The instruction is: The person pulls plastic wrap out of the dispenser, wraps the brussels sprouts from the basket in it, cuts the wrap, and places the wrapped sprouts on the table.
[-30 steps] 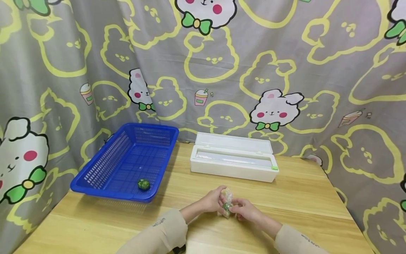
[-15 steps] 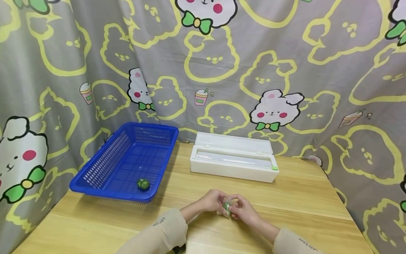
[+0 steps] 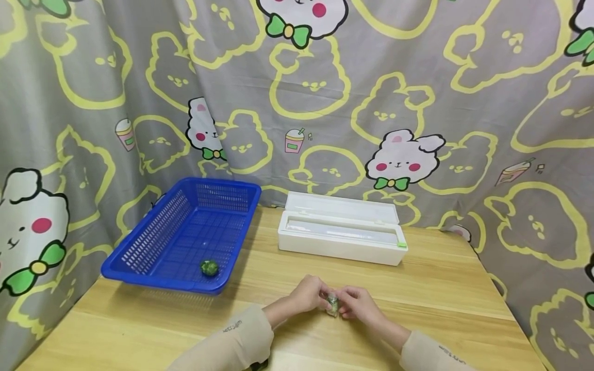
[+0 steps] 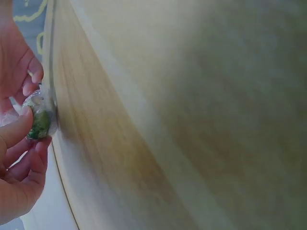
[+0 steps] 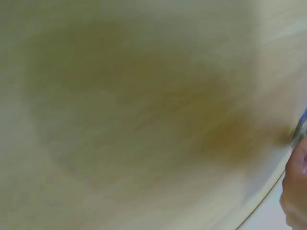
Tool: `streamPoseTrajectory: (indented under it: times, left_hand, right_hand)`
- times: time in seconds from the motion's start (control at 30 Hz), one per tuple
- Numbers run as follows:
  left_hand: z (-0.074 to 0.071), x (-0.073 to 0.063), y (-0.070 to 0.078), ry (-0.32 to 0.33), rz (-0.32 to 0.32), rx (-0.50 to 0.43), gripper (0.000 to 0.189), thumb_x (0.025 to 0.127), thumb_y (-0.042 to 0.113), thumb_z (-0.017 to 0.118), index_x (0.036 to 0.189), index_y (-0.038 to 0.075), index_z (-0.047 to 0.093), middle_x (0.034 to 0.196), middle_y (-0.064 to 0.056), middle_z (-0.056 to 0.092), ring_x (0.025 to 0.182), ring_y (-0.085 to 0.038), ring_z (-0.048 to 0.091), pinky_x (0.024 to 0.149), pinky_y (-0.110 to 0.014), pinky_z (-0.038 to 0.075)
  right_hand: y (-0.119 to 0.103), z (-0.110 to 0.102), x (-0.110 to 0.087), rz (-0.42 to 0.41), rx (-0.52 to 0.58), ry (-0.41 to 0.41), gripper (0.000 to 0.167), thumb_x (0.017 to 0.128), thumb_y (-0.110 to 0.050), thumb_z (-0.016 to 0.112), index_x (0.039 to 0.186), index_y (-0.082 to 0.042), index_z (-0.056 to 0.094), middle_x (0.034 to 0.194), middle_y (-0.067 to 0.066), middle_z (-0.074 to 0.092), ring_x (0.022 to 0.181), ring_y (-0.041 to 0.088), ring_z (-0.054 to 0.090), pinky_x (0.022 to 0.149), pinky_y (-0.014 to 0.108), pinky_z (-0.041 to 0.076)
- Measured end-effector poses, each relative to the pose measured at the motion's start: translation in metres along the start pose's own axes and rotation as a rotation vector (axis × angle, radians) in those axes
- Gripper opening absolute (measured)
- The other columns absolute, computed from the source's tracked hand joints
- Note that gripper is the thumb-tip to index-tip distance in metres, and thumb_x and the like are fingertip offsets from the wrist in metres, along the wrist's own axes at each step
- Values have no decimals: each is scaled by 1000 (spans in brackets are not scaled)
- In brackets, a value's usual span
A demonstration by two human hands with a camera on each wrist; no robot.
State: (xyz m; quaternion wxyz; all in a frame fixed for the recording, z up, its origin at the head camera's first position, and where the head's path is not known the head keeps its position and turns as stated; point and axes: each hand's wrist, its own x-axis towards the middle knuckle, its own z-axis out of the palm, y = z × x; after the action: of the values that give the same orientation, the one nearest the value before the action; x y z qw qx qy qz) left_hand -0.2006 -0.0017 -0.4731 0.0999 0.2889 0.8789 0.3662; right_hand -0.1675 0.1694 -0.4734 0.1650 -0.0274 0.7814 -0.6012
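Observation:
A small green vegetable piece (image 3: pixel 332 306), wrapped in clear cling film, is held just above the table in front of me. My left hand (image 3: pixel 308 294) pinches it between thumb and fingers. In the left wrist view, the green piece (image 4: pixel 41 123) shows through crinkled film beside the left thumb. My right hand (image 3: pixel 362 305) is on the other side, its curled fingers at the film (image 4: pixel 34 100). Only part of the right hand (image 5: pixel 295 191) enters the right wrist view, at the right edge. The exact grip of its fingertips is hidden.
A blue plastic basket (image 3: pixel 182 282) stands at the left with a dark green vegetable piece (image 3: pixel 209 268) inside. Behind the hands sits a white cling film dispenser (image 3: pixel 341 251), lid raised. A patterned curtain (image 3: pixel 325 93) hangs behind the wooden table (image 3: pixel 445 288).
The loose film that stood up above the green piece has gone down against it. The right fingers rose to the top, then came lower beside it. The left hand keeps its grip.

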Motion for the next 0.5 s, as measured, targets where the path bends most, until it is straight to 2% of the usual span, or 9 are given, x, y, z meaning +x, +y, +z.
streamPoseTrajectory:
  times: [0.13, 0.23, 0.37, 0.5]
  left_hand:
    - [-6, 2, -2, -91, 9, -52, 30, 71, 13, 76, 99, 4, 70, 92, -4, 70, 66, 0, 58, 59, -13, 45]
    - [-11, 3, -4, -132, -5, -79, 29, 78, 22, 71, 100, 4, 69, 93, -3, 70, 70, -1, 59, 65, -15, 46]
    - [-9, 4, -2, -60, -11, -77, 20, 80, 22, 70, 90, 5, 72, 86, -3, 71, 68, -1, 59, 63, -15, 46]
    - [-5, 3, 2, 18, -3, -18, 14, 75, 15, 73, 85, 5, 72, 83, -2, 70, 71, -4, 61, 62, -14, 45]
  right_hand:
    - [2, 2, 0, 4, 1, -7, 31, 88, -12, 58, 108, 12, 51, 75, 1, 56, 62, 10, 54, 57, 22, 50]
    - [2, 4, 0, 13, -14, 35, 28, 86, -11, 61, 102, 9, 51, 74, 1, 53, 61, 11, 53, 57, 23, 50]
    - [2, 6, 1, -2, -67, 94, 21, 83, -12, 64, 90, 5, 55, 72, 1, 52, 60, 12, 51, 56, 25, 50]
    - [2, 5, 1, -81, -156, 115, 15, 82, -8, 65, 85, 5, 59, 72, 2, 56, 60, 13, 52, 55, 25, 50]
